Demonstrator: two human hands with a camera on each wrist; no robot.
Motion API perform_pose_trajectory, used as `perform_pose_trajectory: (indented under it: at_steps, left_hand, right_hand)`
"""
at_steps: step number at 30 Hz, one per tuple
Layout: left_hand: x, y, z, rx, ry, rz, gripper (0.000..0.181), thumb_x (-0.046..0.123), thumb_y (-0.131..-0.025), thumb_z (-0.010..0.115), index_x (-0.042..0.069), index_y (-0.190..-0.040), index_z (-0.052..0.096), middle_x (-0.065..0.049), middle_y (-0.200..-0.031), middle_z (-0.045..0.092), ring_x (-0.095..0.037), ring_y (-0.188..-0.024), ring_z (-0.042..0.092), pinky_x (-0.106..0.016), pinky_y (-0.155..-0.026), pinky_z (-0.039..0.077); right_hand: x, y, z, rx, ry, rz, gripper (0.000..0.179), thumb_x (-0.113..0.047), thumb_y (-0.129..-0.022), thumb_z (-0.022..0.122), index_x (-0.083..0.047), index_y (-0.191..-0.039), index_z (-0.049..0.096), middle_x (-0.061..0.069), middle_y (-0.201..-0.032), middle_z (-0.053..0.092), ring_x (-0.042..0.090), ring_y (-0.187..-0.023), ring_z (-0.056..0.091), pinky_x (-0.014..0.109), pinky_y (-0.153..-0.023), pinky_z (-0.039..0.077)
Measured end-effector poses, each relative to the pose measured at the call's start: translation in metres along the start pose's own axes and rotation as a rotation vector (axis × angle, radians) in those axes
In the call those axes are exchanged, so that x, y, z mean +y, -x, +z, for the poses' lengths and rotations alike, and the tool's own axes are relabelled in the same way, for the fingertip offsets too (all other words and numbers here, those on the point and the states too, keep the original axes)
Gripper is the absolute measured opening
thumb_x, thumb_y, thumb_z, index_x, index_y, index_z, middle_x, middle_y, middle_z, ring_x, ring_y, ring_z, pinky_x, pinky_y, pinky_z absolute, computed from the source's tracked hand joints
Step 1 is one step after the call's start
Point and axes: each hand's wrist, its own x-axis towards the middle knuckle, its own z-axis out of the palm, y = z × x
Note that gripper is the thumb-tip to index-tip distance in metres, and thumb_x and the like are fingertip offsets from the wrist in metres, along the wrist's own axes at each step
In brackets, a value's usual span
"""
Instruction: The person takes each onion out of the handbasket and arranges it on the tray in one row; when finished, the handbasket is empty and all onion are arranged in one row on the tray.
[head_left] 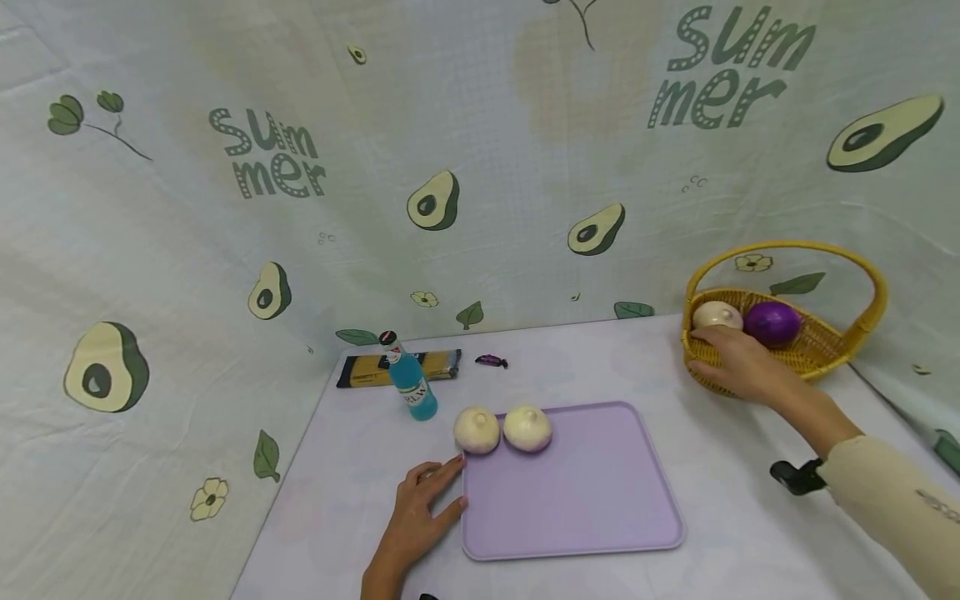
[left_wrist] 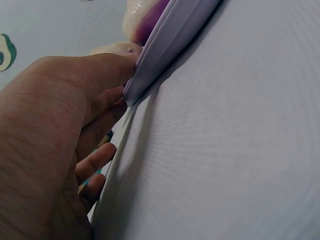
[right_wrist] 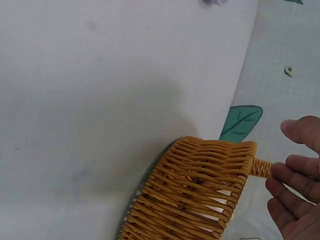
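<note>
My left hand (head_left: 420, 512) is at the left side of a lilac tray (head_left: 577, 500), its thumb and fingertips touching the rim with the fingers fairly straight. Two round white vegetables (head_left: 527, 429), purple underneath, sit side by side at the tray's far left corner. Over the near left rim of a yellow wicker basket (head_left: 813, 362) reaches my right hand (head_left: 738, 362), fingers loosely extended and holding nothing in the right wrist view. Just beyond its fingertips, inside the basket, lie a white round vegetable (head_left: 717, 315) and a glossy purple one (head_left: 772, 324).
Behind the tray stands a bottle of blue drink (head_left: 414, 387), in front of a flat yellow-and-black packet (head_left: 442, 365). A small purple wrapped candy (head_left: 492, 361) lies to its right. The basket's tall handle (head_left: 787, 245) arches near the patterned cloth wall (head_left: 510, 250).
</note>
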Motion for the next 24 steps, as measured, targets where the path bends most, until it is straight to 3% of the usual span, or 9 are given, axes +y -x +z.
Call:
perform_pose_trajectory:
  at_steps: [13,24]
  left_hand:
    - [0.0,0.0,-0.001,-0.004,-0.007,-0.005,0.056,0.048,-0.093,0.067,0.034,-0.145,0.054,0.02,-0.145,0.052,-0.022,-0.133,0.04,-0.059,-0.104,0.028]
    - [-0.002,0.001,0.001,0.0,-0.003,-0.009,0.055,0.05,-0.093,0.066,0.036,-0.144,0.054,0.022,-0.142,0.053,-0.022,-0.132,0.041,-0.059,-0.103,0.03]
  right_hand:
    - [0.013,-0.004,-0.005,-0.04,-0.014,0.083,0.065,-0.024,-0.096,0.068,0.015,-0.142,0.042,0.039,-0.145,0.036,0.058,-0.134,0.028,0.069,-0.105,0.026]
    - [0.026,-0.008,-0.004,-0.03,-0.009,0.177,0.07,-0.026,-0.095,0.067,0.02,-0.138,0.038,0.046,-0.141,0.032,0.061,-0.129,0.03,0.07,-0.105,0.025]
